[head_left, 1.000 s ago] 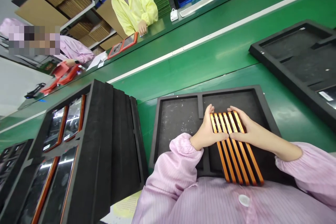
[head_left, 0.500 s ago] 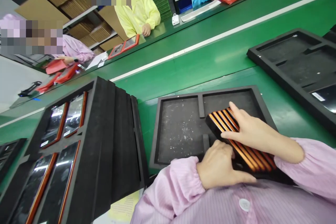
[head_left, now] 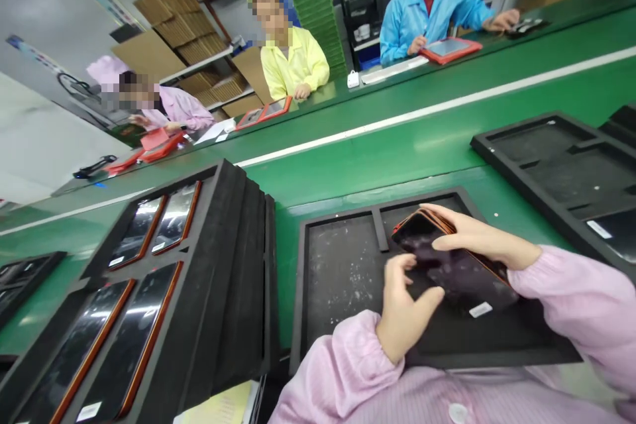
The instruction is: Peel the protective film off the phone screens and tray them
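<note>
A stack of dark-screened, orange-edged smartphones (head_left: 462,271) lies tilted over the right part of a black foam tray (head_left: 338,265). The top one faces up, a small white label near its lower end. My right hand (head_left: 470,235) grips the stack along its far side, thumb on the screen and fingers round the edge. My left hand (head_left: 410,308) is held just left of the stack, thumb and fingers apart, with nothing in it. How many phones are in the stack is hidden from this angle.
At left stands a tall pile of black foam trays (head_left: 243,291), its top tray holding several phones (head_left: 142,338). Another black tray (head_left: 527,146) with a phone lies at right. Across the green bench (head_left: 377,152), three people sit by red-cased devices (head_left: 452,50).
The stack has turned from showing its orange edges to lying screen-up in my right hand. My left hand has turned and opened beside it. The view has tilted up.
</note>
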`<state>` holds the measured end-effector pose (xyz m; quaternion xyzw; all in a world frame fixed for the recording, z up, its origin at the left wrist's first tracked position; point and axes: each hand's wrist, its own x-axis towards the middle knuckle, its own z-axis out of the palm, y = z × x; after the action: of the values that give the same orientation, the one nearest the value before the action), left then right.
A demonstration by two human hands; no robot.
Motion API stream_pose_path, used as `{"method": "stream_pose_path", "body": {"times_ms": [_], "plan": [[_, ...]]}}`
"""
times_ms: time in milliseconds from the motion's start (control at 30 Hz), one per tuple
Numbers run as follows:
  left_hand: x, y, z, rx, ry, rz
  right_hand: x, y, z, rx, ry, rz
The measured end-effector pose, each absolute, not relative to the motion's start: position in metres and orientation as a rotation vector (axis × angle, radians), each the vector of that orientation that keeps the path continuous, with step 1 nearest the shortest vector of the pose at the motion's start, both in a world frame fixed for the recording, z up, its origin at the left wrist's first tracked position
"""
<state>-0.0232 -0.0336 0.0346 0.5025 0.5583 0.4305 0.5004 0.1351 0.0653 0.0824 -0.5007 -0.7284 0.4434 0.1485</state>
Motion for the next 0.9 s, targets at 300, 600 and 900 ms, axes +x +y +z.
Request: {"method": "stream_pose_path", "body": {"times_ms": [300, 600, 900], "plan": [[-0.013, -0.037, 0.074, 0.517, 0.614, 1.052, 0.115, -0.013, 0.074, -1.218, -1.062, 1.598], [-0.007, -0.054, 0.06, 0.63, 0.544, 1.082, 0.16, 0.005, 0.085, -1.204, -1.632, 1.223], [-0.006, -0.061, 0.066, 0.642, 0.61, 1.068, 0.146, 0.021, 0.14, -0.621, -2.33, 0.104]]}}
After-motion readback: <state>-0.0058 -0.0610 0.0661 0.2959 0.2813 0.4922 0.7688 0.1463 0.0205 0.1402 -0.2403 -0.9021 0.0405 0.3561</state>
